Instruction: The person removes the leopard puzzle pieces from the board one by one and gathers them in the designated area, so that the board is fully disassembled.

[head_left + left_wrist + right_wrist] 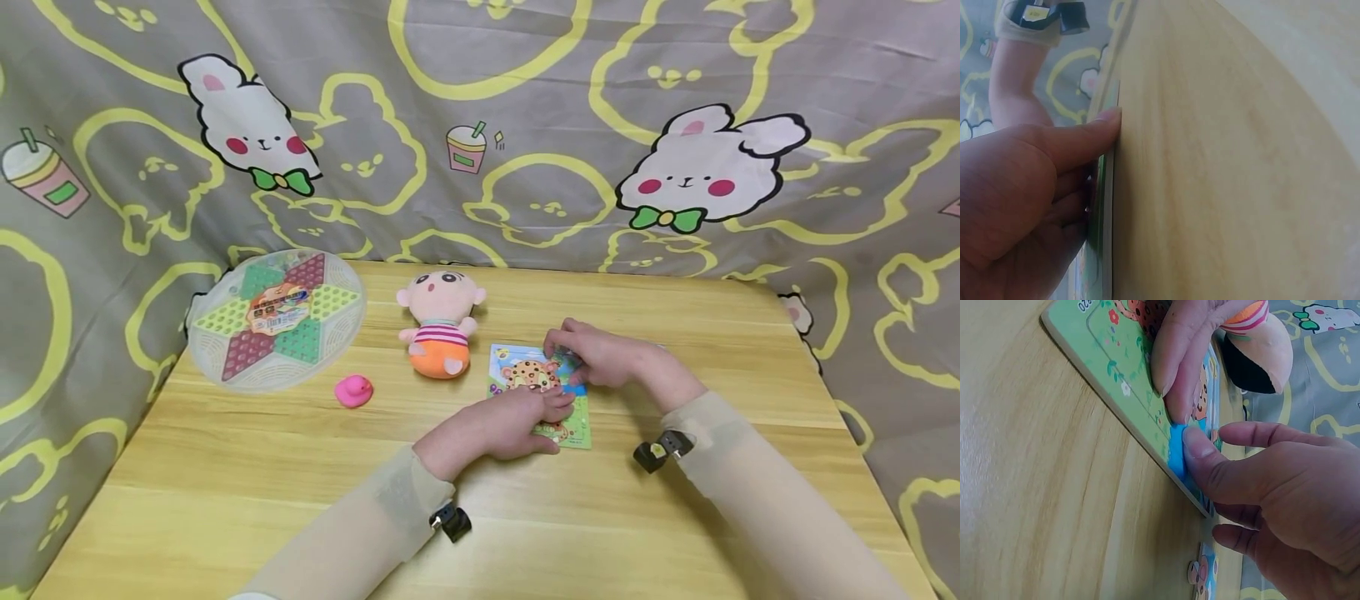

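Observation:
A leopard jigsaw puzzle board (580, 435) lies flat on the table, with a spotted cartoon animal on a green and blue scene. My left hand (517, 421) rests across its lower part, fingers stretched over the picture; in the left wrist view the thumb (1100, 128) lies along the board's edge. At the board's upper right, my right hand (600, 357) has bent fingers and grips a small jigsaw piece (567, 364) by its edges. Its thumb (1207, 450) presses on a blue patch (1177, 450) in the right wrist view, close to the left fingertips. Part of the piece is hidden.
Loose jigsaw pieces (1205, 575) lie beyond my right hand. A plush doll (439, 329) lies left of the board. Further left are a pink rubber duck (354, 391) and a round Chinese checkers board (345, 333). A patterned curtain (525, 200) hangs behind the wooden table (300, 467).

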Tool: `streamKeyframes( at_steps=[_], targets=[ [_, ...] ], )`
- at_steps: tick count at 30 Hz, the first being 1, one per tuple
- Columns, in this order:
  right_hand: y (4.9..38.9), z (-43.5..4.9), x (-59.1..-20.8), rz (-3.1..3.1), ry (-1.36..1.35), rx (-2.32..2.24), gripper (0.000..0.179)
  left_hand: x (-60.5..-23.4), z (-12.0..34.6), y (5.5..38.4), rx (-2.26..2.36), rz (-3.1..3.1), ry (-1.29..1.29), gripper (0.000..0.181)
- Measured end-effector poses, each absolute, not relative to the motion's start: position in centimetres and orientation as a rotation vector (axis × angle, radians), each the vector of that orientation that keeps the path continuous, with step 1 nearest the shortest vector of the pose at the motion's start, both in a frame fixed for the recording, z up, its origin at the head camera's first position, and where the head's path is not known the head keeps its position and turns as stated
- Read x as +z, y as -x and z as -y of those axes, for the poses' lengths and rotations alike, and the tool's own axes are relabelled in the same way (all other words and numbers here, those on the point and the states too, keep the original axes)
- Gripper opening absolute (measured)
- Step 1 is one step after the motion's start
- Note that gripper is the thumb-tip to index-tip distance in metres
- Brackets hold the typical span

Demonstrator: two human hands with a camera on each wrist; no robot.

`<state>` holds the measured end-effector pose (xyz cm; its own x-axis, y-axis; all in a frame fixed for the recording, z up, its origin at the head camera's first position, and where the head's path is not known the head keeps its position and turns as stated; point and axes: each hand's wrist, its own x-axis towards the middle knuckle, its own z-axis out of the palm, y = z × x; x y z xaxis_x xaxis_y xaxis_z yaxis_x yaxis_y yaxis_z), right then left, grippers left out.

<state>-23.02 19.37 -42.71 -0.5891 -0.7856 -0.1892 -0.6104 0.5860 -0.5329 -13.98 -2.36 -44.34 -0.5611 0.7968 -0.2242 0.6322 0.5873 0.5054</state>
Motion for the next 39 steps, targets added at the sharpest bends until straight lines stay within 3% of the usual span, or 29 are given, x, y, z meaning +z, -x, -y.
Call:
streamKeyframes(
  at_steps=[14, 39],
  targets=[
    [22.4, -20.2, -43.5, -2.507, 1.012, -0.686, 0.044, -44.2, 2.5, 13.9, 0.52, -2.395, -1.143, 0.065],
    [21.1, -20.5, -42.9, -2.525, 1.126, -0.629, 0.048, -44.4, 2.4, 13.9, 0.513, -2.387, -1.149, 0.065]
  ],
)
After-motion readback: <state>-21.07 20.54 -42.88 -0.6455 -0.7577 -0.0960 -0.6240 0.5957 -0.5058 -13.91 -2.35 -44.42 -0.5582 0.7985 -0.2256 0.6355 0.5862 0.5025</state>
